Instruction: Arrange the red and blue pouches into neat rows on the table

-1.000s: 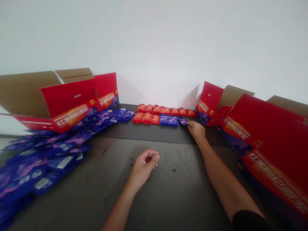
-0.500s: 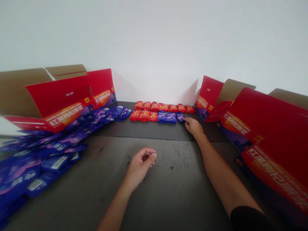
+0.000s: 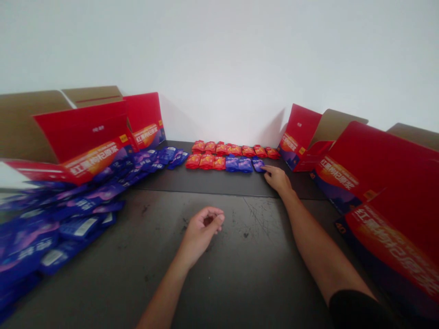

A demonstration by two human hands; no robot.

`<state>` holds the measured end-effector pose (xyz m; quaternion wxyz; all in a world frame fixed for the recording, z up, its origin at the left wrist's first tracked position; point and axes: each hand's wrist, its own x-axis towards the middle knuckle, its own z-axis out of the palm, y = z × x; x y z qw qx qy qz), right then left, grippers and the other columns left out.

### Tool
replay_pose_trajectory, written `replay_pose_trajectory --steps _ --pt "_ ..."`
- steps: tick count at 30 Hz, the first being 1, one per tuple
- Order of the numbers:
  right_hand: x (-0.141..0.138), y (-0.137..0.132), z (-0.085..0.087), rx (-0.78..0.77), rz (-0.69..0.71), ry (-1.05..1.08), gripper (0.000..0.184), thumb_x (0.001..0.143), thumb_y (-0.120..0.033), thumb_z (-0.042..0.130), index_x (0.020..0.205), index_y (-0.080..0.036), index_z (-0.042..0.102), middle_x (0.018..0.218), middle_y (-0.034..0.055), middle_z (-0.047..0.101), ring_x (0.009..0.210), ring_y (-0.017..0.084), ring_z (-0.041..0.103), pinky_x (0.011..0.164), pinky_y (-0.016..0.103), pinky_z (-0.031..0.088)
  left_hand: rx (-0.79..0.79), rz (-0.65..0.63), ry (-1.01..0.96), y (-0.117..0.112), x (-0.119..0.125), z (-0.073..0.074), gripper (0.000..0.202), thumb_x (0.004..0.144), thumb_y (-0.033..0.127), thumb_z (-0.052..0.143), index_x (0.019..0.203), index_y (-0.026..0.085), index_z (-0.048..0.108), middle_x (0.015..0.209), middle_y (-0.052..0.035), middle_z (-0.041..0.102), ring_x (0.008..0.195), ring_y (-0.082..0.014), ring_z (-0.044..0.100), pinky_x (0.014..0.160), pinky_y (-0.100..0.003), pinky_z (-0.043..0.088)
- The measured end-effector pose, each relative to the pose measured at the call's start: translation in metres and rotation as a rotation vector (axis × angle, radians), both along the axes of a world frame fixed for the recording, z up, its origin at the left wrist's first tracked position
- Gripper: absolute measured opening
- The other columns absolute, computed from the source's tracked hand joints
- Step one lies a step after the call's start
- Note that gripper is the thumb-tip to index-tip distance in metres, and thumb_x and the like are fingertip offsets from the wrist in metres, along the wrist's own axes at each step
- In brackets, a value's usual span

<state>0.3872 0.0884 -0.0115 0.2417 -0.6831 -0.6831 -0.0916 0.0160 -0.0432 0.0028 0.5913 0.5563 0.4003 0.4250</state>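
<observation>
At the right end of the front row, my right hand (image 3: 277,179) has its thumb and fingers closed at the edge of a blue pouch (image 3: 258,165), which lies on the dark table. To its left in that row are more blue pouches (image 3: 239,164), then red pouches (image 3: 206,161). Another row of red pouches (image 3: 235,149) runs behind, near the wall. My left hand (image 3: 205,228) is held over the middle of the table, fingers curled in toward the thumb, and nothing shows in it.
A large heap of blue pouches (image 3: 82,205) spreads along the left side. Behind it stand open red cartons (image 3: 96,137) with raised flaps. More open red cartons (image 3: 356,160) line the right side, close to my right forearm. A white wall (image 3: 219,68) closes off the back.
The camera view has shifted slightly. My right hand stays at the blue pouch, and my left hand keeps its curled pose.
</observation>
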Motion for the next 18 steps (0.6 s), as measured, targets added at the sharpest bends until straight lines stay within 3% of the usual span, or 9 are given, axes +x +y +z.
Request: replay_pose_trajectory --steps 3,6,9,11,13,15,18 --pt "-0.004 -0.005 0.006 0.101 -0.01 0.034 0.036 0.088 -0.02 0.054 0.117 -0.017 0.076 0.126 0.0088 0.071 0.116 0.022 0.066 0.105 0.034 0.048 -0.004 0.005 -0.016 0.0 0.001 -0.001 0.025 0.086 0.041 0.068 0.097 0.018 0.067 0.074 0.0014 0.059 0.067 -0.0114 0.056 0.063 -0.023 0.045" --pt "-0.02 -0.011 0.021 0.307 -0.009 0.073 0.032 0.092 -0.025 0.053 0.113 -0.018 0.076 0.12 0.009 0.073 0.111 0.022 0.067 0.102 0.036 0.049 -0.016 0.006 -0.033 0.0 0.003 0.0 0.026 0.085 0.04 0.069 0.097 0.017 0.068 0.074 0.0014 0.059 0.066 -0.0116 0.057 0.063 -0.023 0.046" --pt "-0.06 -0.022 0.049 0.488 0.067 0.099 0.029 0.095 -0.03 0.053 0.11 -0.019 0.075 0.111 0.0095 0.074 0.105 0.023 0.067 0.099 0.037 0.049 -0.011 0.015 -0.052 -0.001 0.005 0.001 0.025 0.084 0.039 0.069 0.095 0.017 0.068 0.071 0.0017 0.059 0.064 -0.0116 0.057 0.061 -0.023 0.045" --pt "-0.103 -0.035 0.074 0.548 0.166 0.137 0.026 0.095 -0.033 0.056 0.106 -0.018 0.074 0.105 0.0103 0.074 0.101 0.023 0.067 0.097 0.038 0.049 -0.001 0.015 -0.069 -0.001 0.007 0.001 0.024 0.084 0.038 0.07 0.094 0.016 0.068 0.068 0.002 0.059 0.061 -0.0113 0.056 0.06 -0.023 0.044" --pt "-0.158 -0.053 0.099 0.502 0.319 0.193 0.025 0.095 -0.036 0.059 0.106 -0.019 0.074 0.101 0.0092 0.074 0.095 0.022 0.068 0.091 0.036 0.051 -0.001 0.017 -0.105 0.0 0.009 0.0 0.021 0.084 0.035 0.069 0.093 0.016 0.067 0.067 0.002 0.059 0.059 -0.0112 0.056 0.059 -0.023 0.044" --pt "-0.219 -0.073 0.119 0.348 0.525 0.229 0.024 0.094 -0.038 0.061 0.105 -0.021 0.074 0.095 0.0061 0.074 0.087 0.02 0.069 0.084 0.033 0.053 0.006 0.031 -0.111 0.002 0.012 -0.003 0.016 0.084 0.03 0.067 0.091 0.016 0.068 0.067 0.0015 0.06 0.058 -0.0115 0.056 0.059 -0.024 0.044" --pt "-0.31 -0.096 0.129 -0.009 0.8 0.162 0.025 0.094 -0.038 0.063 0.112 -0.024 0.074 0.1 0.0038 0.076 0.091 0.019 0.07 0.084 0.031 0.053 0.024 0.099 -0.117 0.006 0.015 -0.009 0.005 0.083 0.02 0.067 0.086 0.017 0.069 0.076 -0.0025 0.067 0.067 -0.0136 0.06 0.066 -0.026 0.047"
